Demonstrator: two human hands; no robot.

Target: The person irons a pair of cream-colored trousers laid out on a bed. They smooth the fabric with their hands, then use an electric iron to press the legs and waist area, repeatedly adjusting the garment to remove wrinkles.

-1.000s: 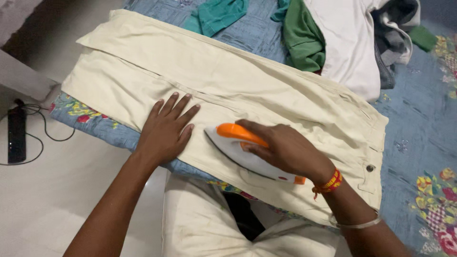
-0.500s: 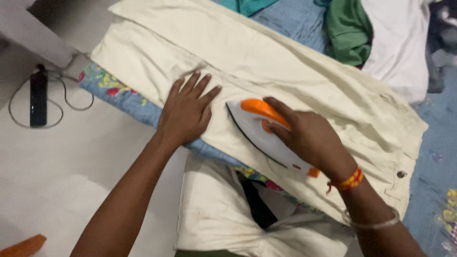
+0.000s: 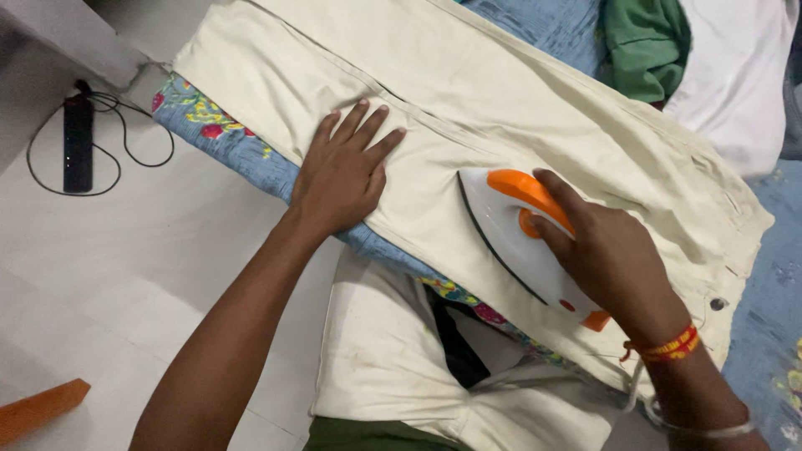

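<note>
Iron (image 3: 522,238) slid rightward, right hand (image 3: 614,255) gripping, left hand (image 3: 342,175) flat on trousers (image 3: 501,100)

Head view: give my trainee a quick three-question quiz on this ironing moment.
1. True or false: the left hand lies flat on the cream trousers.
2. What does the right hand grip?
A. the green garment
B. the iron by its orange handle
C. the black power strip
3. Where does the power strip lie?

Key: 1 true. 2 B. 3 On the pale floor, left of the blue floral bedding.
</note>
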